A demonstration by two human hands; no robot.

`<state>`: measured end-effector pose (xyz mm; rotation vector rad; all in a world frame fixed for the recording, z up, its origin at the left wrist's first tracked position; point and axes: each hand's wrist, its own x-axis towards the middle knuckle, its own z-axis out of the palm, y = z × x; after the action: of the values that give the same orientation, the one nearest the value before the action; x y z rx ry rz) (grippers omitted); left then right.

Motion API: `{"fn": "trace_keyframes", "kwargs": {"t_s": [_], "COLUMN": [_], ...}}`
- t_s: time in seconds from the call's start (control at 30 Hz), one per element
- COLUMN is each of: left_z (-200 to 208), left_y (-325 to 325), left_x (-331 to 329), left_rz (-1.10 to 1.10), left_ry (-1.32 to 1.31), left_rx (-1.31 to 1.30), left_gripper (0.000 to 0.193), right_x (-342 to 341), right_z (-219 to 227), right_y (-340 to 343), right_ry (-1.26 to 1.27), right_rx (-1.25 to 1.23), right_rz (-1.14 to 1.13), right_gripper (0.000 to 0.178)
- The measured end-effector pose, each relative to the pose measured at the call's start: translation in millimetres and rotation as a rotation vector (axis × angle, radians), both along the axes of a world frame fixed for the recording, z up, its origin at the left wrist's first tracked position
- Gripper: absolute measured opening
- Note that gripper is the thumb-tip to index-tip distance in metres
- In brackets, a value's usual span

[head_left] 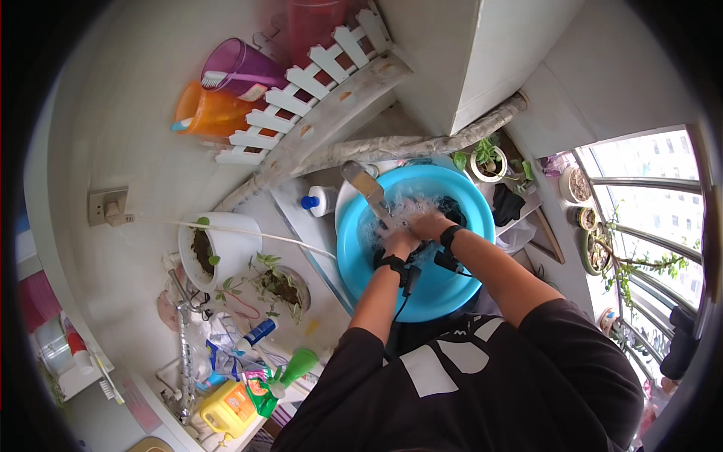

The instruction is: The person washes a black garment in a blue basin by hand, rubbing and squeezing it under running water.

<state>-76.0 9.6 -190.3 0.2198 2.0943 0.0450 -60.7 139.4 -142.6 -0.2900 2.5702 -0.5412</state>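
Observation:
A round light-blue basin [361,297] holds soapy water and a wet dark cloth [449,206]. My left hand [401,242] and my right hand [429,225] are close together in the suds, closed on the cloth, with their fingertips lost in foam. Dark fabric also shows beneath the wrists. White foam [407,207] is heaped just beyond my knuckles. A faucet [363,184] reaches over the basin from the far left, its outlet end close to the foam. Black bands circle both wrists, and small black devices hang from them on cables over the basin.
A white bottle with a blue cap [309,202] stands left of the basin. A white cord [286,242] runs from the wall socket [109,207] toward it. Potted plants [488,162] stand beyond. A yellow jug [228,409] and green spray bottle [297,367] are at lower left.

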Motion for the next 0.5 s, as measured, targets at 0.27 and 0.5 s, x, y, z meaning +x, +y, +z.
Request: {"fn": "trace_keyframes", "kwargs": {"t_s": [0.27, 0.5], "left_z": [42, 34], "left_y": [12, -5], "left_x": [-1, -16], "left_rz": [-0.012, 0.902], "left_ry": [0.561, 0.224], "left_rx": [0.296, 0.722], "left_gripper": [0.070, 0.035], "right_x": [-3, 0], "right_z": [4, -6], "right_y": [13, 52], "right_ry": [0.016, -0.024], "right_rx": [-0.072, -0.398], "right_rz": [-0.153, -0.419], "right_gripper": [0.051, 0.052]}}
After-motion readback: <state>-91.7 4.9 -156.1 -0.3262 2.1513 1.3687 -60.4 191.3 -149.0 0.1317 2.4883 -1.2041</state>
